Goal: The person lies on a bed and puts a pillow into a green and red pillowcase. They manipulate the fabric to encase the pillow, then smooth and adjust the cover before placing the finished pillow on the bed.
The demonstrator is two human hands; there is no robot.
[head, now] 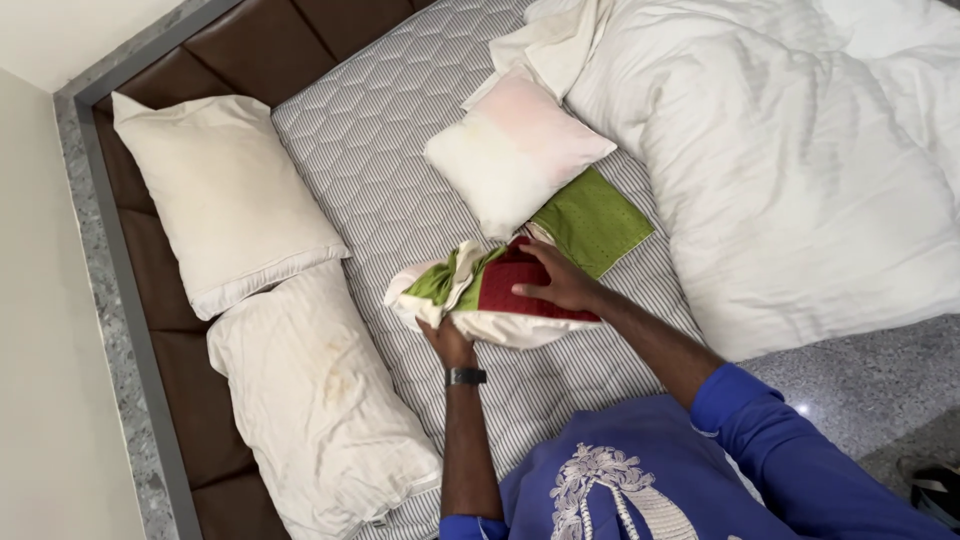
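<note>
Lying at nine o'clock against the brown headboard (300, 25) are two large bare pillows (225, 195). At centre on the striped mattress (380, 150), the left hand (447, 342) grips from below one small cushion (490, 295), half inside a red and green cover; the right hand (560, 280) rests flat on its top. It looks light, soft and floppy, best held by the corners or cover's edge. One more small cushion (515, 150) and one green cloth (592, 222) lie at twelve o'clock, one white duvet (790, 170) at two.
</note>
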